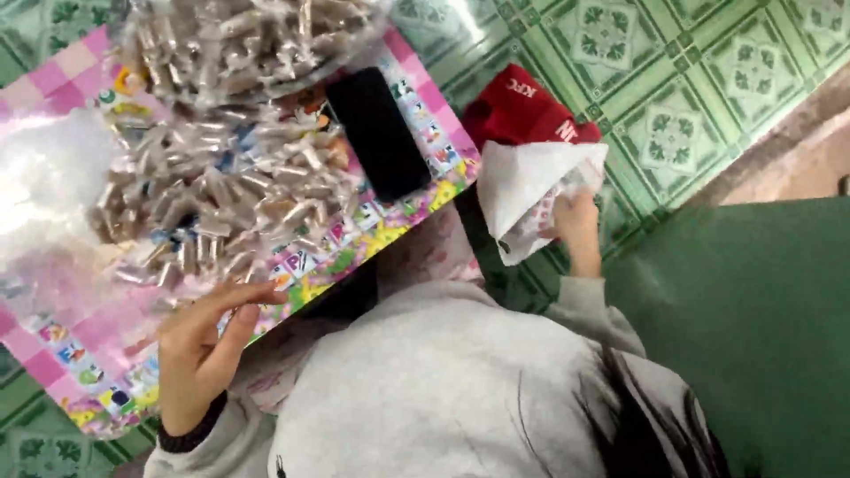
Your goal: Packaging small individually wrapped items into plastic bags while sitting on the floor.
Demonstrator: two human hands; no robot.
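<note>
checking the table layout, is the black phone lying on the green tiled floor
No, the black phone lies flat on the colourful pink table, beside the pile of small wrapped pieces.

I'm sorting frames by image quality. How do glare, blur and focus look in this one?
Head view: strong white glare washes out the clear plastic bag at the left; the heap of small wrapped pieces is soft, its outlines smeared; the left hand is slightly motion-blurred; the right hand in the white bag reads clearer; the black phone shows no reflection.
</note>
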